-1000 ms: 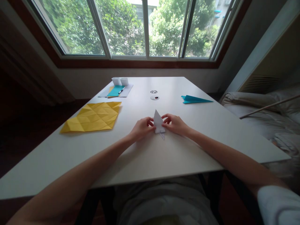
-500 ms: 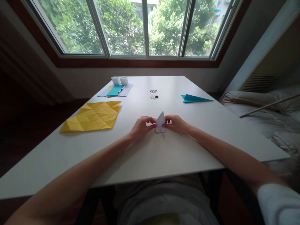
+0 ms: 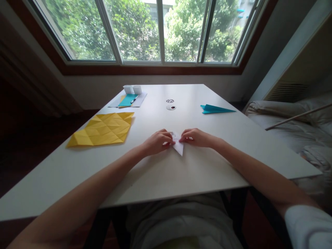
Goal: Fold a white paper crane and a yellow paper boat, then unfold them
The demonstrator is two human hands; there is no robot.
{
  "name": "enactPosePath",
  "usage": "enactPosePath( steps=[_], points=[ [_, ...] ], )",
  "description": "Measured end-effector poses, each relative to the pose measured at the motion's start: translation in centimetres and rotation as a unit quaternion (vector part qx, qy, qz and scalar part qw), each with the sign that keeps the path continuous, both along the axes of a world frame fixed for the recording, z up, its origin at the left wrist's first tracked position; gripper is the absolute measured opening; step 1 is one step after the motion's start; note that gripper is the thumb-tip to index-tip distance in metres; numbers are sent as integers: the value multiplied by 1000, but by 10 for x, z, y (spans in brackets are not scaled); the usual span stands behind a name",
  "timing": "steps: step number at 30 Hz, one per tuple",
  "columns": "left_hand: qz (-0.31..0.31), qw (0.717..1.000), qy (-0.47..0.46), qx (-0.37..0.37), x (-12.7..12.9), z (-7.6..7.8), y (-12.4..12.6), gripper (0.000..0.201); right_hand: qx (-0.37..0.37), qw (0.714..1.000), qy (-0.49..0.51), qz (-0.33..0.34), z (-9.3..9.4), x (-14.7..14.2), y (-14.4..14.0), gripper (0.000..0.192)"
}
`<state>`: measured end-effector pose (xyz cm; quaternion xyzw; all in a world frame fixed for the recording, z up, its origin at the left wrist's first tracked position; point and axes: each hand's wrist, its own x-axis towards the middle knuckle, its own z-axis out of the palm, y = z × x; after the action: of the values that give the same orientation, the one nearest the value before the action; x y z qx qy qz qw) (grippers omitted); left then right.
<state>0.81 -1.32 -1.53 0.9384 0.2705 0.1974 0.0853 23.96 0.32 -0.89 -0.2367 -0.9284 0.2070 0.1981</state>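
A small folded white paper (image 3: 178, 148) lies on the white table (image 3: 166, 176) in front of me, its pointed flap directed toward me. My left hand (image 3: 159, 141) is closed on its left side, thumb and fingertips pressed to the paper. From the other side my right hand (image 3: 195, 137) pinches the paper's right edge. Fingers cover part of the folds, so the far end of the paper shows only partly between the hands.
Left of my hands lies a creased yellow paper sheet (image 3: 103, 129). A blue paper plane (image 3: 216, 109) rests at the right. Farther back are two white paper boxes (image 3: 128, 89), blue paper (image 3: 127, 100) and a pen (image 3: 134, 99). Two round table inserts (image 3: 169, 107) sit mid-table.
The paper's pointed flap stood upward, away from me; now it is folded down and points toward me. My left hand has shifted slightly down with its fingers closer together.
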Motion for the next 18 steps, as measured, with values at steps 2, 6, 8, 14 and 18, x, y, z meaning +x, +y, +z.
enactPosePath(
  steps=[2,6,8,14,18],
  points=[
    [-5,1000,26,5,-1,4,-1,25,-3,1000,-10,3,2,1,-1,20],
    [1,995,92,51,3,12,-11,28,14,999,-34,-7,3,1,-3,21],
    [5,991,114,76,5,15,-17,28,29,998,-49,-7,4,0,-3,22],
    [-7,989,125,79,5,14,-18,37,73,994,-78,-14,7,0,-5,25],
    [1,991,122,58,2,15,-18,42,92,991,-91,-20,8,0,-8,25]
  ],
)
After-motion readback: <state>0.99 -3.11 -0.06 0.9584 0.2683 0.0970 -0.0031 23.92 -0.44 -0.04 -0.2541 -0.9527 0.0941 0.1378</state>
